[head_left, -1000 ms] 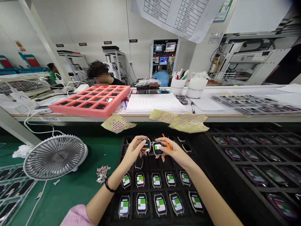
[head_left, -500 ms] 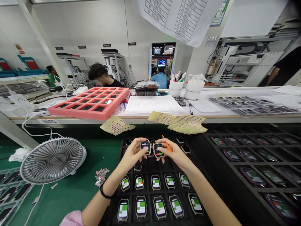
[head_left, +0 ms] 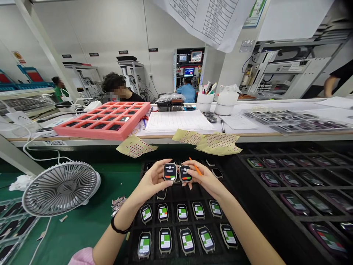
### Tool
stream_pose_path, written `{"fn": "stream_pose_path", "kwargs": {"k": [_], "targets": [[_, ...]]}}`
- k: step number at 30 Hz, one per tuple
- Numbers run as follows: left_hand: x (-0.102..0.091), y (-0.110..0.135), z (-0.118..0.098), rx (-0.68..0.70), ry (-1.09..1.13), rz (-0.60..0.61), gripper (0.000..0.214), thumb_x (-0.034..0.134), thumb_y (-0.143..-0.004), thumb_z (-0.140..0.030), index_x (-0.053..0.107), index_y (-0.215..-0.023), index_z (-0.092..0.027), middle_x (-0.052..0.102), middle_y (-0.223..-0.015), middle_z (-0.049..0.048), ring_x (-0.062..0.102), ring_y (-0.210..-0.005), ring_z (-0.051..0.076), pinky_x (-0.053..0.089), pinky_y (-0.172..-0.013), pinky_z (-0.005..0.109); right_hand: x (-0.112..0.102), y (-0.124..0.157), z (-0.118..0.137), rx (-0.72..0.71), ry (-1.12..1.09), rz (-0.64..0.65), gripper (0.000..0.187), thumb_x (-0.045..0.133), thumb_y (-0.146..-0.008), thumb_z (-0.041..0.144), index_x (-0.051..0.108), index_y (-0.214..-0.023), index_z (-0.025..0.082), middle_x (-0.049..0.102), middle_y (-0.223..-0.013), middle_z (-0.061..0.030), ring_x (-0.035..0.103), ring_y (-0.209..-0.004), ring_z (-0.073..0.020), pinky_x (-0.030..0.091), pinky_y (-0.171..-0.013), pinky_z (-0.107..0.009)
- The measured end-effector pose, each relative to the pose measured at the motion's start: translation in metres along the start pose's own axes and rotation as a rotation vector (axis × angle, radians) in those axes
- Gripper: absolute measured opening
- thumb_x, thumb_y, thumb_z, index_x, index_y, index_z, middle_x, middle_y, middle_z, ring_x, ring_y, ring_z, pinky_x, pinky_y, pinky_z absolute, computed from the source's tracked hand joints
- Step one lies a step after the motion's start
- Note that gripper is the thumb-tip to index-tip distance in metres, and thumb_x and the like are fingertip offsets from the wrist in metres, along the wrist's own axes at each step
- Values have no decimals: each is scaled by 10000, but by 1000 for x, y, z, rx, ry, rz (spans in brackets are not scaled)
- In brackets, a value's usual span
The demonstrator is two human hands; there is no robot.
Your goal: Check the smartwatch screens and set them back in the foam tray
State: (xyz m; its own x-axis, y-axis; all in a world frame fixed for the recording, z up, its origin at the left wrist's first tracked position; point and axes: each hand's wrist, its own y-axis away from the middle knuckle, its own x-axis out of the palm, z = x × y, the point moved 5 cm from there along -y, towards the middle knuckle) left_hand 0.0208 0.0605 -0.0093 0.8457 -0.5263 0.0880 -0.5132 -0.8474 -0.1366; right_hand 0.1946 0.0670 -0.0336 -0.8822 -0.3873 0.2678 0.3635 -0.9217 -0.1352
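Observation:
My left hand [head_left: 153, 180] is closed around a small smartwatch body [head_left: 170, 172] with a lit dark screen. My right hand [head_left: 205, 178] grips a second smartwatch body [head_left: 185, 173] showing a red and green bar, and an orange pen [head_left: 195, 166] sticks up between its fingers. Both watches are held side by side, almost touching, above a black compartment tray [head_left: 176, 195]. Two rows of watches with green-lit screens [head_left: 182, 212] lie in the tray below my hands.
A white desk fan [head_left: 60, 188] lies on the green mat at left, beside small scraps [head_left: 117, 205]. Another black tray of watches [head_left: 298, 184] sits at right. The shelf ahead bears a pink foam tray [head_left: 103, 121], papers, yellow sticker sheets [head_left: 217, 142] and cups. Other people work behind.
The left watch's screen has turned more toward me and both hands have shifted slightly up and closer. A person at the far right has moved further out of view.

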Motion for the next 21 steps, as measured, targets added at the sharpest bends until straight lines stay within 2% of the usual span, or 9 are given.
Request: {"fn": "stream_pose_path", "kwargs": {"k": [5,7,11,13,17,21], "targets": [[-7,-9,11,41,-102,-127,518,670,-799,-323,461,-1261,-216,601,-1193,107,615,-841,163,471,-592,213,-4,-2,-3,-42,43,7,337,687,-789,300,555,-1089,218,641,-958,-44,686,-699,-173,535,-538,-272],[-9,-11,13,62,-128,-170,489,666,-797,-345,479,-1226,-204,615,-1153,99,612,-815,157,488,-626,236,-4,-2,-3,-53,70,14,367,697,-779,295,545,-1105,222,640,-977,-50,679,-715,-171,542,-560,-284],[-10,-11,14,66,-147,-217,450,707,-758,-311,514,-1147,-190,634,-1103,85,608,-945,185,497,-774,270,-1,-1,-2,-46,88,29,387,697,-781,285,526,-1125,233,636,-1005,-52,685,-765,-185,545,-591,-293],[-10,-12,14,63,-150,-222,431,698,-765,-321,519,-1133,-187,632,-1085,82,610,-884,164,495,-705,239,0,0,-1,-44,84,28,389,702,-777,284,527,-1121,233,635,-1006,-50,688,-774,-186,543,-587,-285],[-15,-14,19,56,-129,-228,416,613,-818,-424,528,-1147,-183,618,-1060,86,543,-605,87,402,-463,192,-2,-1,-3,-49,99,19,400,708,-769,301,528,-1120,233,638,-1014,-52,683,-759,-176,545,-579,-283],[-19,-17,24,64,-115,-243,426,598,-821,-454,539,-1140,-177,622,-1049,89,524,-562,75,408,-460,197,-2,-1,-4,-40,104,22,394,698,-778,311,524,-1122,226,647,-999,-50,695,-750,-180,539,-576,-281]]}}
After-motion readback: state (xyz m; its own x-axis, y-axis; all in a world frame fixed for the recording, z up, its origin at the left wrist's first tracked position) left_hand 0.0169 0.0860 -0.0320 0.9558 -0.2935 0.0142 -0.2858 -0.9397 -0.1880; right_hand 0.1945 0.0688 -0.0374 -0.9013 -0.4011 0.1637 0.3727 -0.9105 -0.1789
